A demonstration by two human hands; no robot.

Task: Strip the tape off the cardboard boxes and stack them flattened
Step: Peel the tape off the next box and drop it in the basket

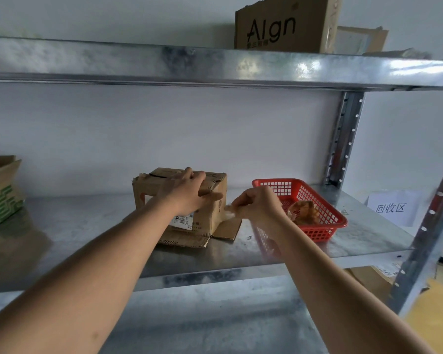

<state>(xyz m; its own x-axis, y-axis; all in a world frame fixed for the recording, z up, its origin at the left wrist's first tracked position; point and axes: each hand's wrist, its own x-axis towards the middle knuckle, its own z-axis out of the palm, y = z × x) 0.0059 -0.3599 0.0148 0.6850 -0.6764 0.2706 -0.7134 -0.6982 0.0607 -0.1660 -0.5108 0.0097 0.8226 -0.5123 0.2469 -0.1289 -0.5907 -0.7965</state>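
One box (187,203) stands mid-shelf, not yet flattened, its bottom flaps splayed on the shelf (87,226). The left hand (187,192) grips its top edge to steady it while the right hand (256,203) pinches a pale strip of tape (228,213) at the box's right side. Crumpled tape (303,212) already lies in the red basket (325,226) just beside, so stripping looks partly done. No flattened stack shows; another box (0,190) waits at far left.
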